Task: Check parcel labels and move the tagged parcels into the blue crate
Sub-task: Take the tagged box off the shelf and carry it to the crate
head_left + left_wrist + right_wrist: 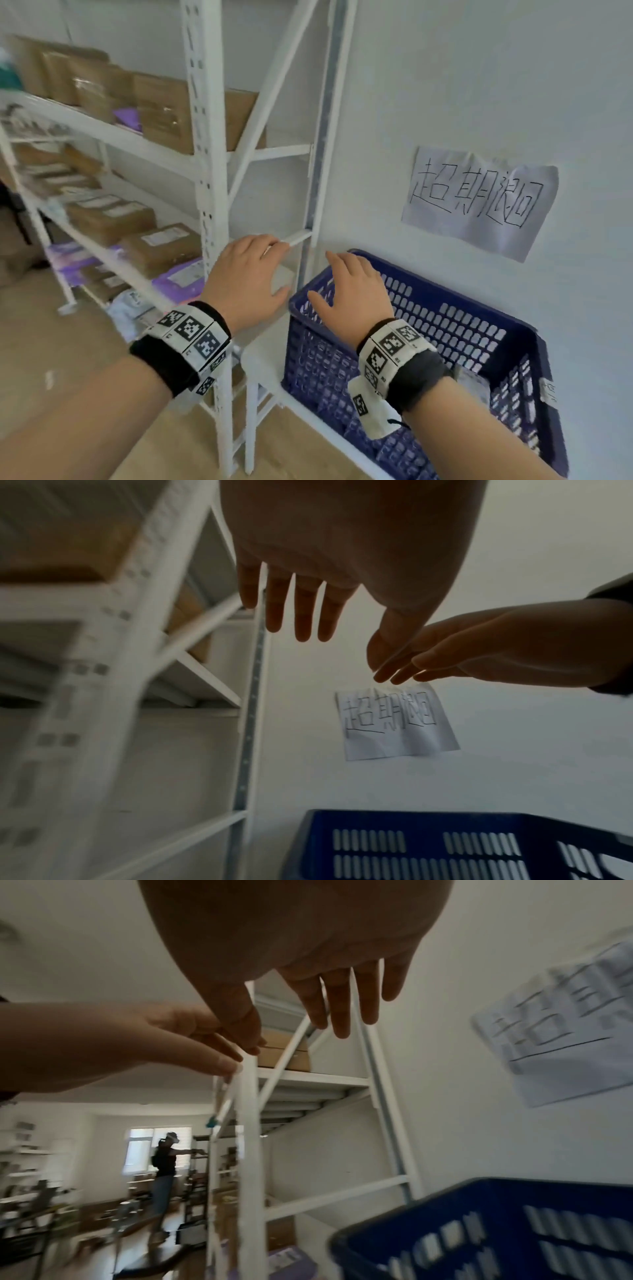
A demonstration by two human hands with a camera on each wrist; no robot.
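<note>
Now I see both hands empty with fingers stretched: left hand [246, 277] in front of the white shelf [209, 144], right hand [352, 294] over the blue crate [462, 335]. Brown parcels [161, 246] lie on the shelves.

Blue crate [445, 329] top open – shelf upright [318, 137] hard left

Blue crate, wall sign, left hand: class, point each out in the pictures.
Crate [455, 337]: head view, far inner wall.
Sign [479, 202]: head view, middle of the paper.
Left hand [245, 281]: head view, back of the hand.
</note>
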